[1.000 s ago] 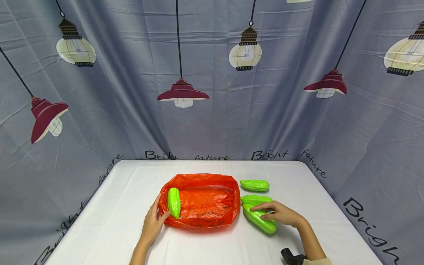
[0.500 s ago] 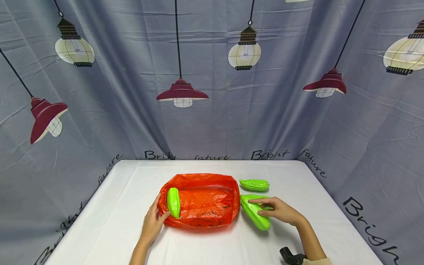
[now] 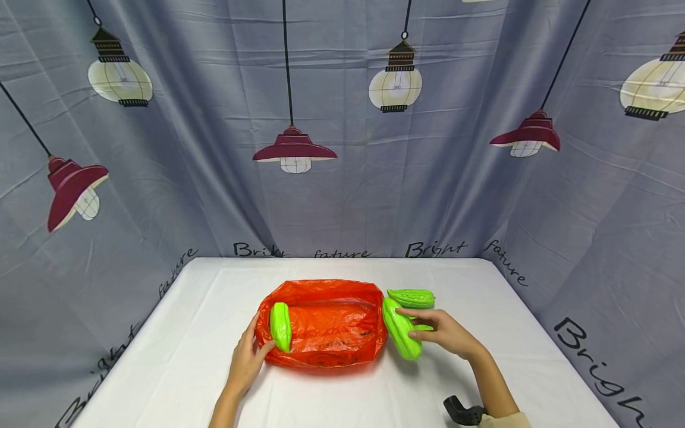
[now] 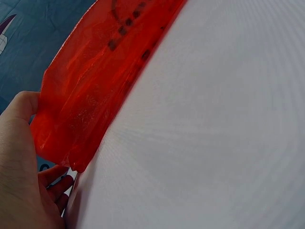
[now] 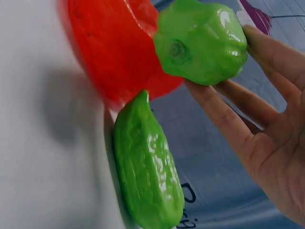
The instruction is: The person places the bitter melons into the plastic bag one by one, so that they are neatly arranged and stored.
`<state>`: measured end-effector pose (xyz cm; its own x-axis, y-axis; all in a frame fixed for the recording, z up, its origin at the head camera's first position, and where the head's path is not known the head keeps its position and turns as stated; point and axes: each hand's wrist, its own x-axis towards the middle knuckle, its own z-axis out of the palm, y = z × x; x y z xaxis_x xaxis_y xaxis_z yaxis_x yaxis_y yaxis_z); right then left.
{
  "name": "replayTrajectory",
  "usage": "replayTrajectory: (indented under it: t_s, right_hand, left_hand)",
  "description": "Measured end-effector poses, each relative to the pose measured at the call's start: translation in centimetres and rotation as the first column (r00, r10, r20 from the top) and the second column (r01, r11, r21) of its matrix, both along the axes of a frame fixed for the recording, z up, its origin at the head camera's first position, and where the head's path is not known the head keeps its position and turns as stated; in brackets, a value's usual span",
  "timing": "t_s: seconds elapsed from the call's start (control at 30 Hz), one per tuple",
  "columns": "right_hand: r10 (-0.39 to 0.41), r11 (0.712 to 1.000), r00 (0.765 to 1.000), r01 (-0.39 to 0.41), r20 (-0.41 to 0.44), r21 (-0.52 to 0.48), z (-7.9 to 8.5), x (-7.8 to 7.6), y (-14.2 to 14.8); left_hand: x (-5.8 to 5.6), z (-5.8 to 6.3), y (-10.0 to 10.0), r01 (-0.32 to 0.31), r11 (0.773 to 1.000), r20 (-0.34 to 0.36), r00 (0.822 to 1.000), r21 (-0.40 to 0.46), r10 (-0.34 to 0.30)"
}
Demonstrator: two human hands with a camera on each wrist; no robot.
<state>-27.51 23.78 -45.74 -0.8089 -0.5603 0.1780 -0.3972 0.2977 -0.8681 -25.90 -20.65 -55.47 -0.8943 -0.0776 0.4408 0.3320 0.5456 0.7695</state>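
A red plastic bag lies with its wide mouth open on the white table. One green bitter melon rests inside, at its left end. My left hand pinches the bag's left rim, thumb over the edge; in the left wrist view the thumb hooks over the red film. Beside the bag's right rim, my right hand holds a second bitter melon tilted above the table. The right wrist view shows this bitter melon end-on between thumb and fingers.
Another bitter melon lies behind the right hand, near the bag's right back corner. One more bitter melon shows partly under that hand. A black curved device sits at the right wrist. A grey printed curtain surrounds the table.
My right hand has lifted the bitter melon off the table and moved it left and away from me, towards the bag's right rim. My left hand has stayed on the bag.
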Motion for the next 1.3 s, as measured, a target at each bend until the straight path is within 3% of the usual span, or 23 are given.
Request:
replayTrajectory:
  t_s: [0.33, 0.77, 1.3]
  right_hand:
    - [-0.108, 0.991, 0.994, 0.107, -0.009, -0.077, 0.7, -0.4, -2.7]
    - [-0.125, 0.986, 0.992, 0.123, -0.013, -0.112, 3.8, 0.6, -7.3]
    - [-0.186, 0.967, 0.983, 0.182, -0.006, -0.181, 4.0, 0.3, -11.8]
  left_hand:
    - [0.0, 0.0, -0.1, 0.005, 1.0, 0.022, 1.0, 0.005, -0.005]
    - [0.1, 0.2, 0.0, 0.006, 1.0, 0.006, 1.0, 0.005, -0.006]
    - [0.0, 0.2, 0.1, 0.0, 1.0, -0.01, 1.0, -0.001, 0.0]
